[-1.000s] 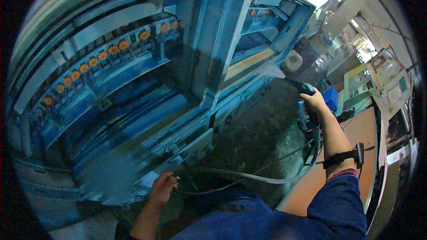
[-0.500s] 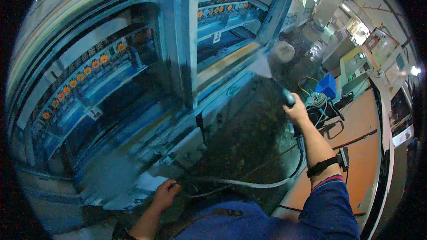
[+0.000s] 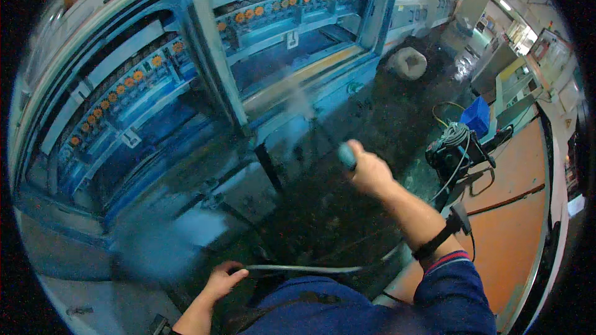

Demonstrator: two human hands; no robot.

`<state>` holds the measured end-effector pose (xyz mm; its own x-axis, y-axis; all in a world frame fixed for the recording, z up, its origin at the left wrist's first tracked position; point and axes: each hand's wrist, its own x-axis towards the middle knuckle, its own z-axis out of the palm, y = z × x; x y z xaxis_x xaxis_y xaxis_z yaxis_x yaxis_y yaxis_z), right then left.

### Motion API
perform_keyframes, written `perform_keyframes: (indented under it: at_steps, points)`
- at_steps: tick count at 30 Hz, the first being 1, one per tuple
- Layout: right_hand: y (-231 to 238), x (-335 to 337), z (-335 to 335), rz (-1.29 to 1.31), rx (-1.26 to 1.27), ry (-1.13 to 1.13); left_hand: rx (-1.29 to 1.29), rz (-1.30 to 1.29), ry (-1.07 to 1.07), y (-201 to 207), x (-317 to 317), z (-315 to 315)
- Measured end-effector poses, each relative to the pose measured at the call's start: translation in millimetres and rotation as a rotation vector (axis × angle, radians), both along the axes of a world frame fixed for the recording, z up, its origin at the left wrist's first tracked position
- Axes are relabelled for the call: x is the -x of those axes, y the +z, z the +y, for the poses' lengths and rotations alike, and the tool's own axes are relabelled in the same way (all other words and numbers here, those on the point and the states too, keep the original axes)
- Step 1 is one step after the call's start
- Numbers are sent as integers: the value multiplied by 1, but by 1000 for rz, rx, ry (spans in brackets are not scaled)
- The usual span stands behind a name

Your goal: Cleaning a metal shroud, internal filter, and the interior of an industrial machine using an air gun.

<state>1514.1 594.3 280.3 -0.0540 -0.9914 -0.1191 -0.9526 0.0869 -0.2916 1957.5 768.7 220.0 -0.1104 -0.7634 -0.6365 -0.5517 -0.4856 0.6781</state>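
My right hand [image 3: 375, 175] is wrapped round the grip of a spray gun [image 3: 347, 156], held out over the dark floor. From its thin lance a pale fan of spray [image 3: 301, 105] strikes the lower edge of a large blue machine [image 3: 220, 71], below its right opening. Low in the view, my left hand [image 3: 225, 280] is closed on a grey hose [image 3: 304, 268], which runs rightward in front of my body. Inside the machine's two openings sit rows of orange toothed wheels [image 3: 113, 97].
To the right stand a black machine with a coiled cable [image 3: 458, 133], a blue bin [image 3: 475, 116] and an orange-topped bench [image 3: 509, 167]. A pale round object [image 3: 407, 63] lies on the wet dark floor [image 3: 335, 211]. Grey panels [image 3: 74, 298] fill the lower left.
My right hand has swung left and a little down with the spray gun. The spray has shifted left along the machine's lower edge. My left hand has dropped slightly, still on the hose.
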Motion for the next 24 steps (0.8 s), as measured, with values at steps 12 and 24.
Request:
perform_keyframes:
  at_steps: [12, 24]
  points:
    - [83, 132, -31, 21, 161, -168, 282, 47, 11, 43, 105, 31]
    - [97, 138, -122, 262, 166, -191, 53, 167, 94, 44, 118, 23]
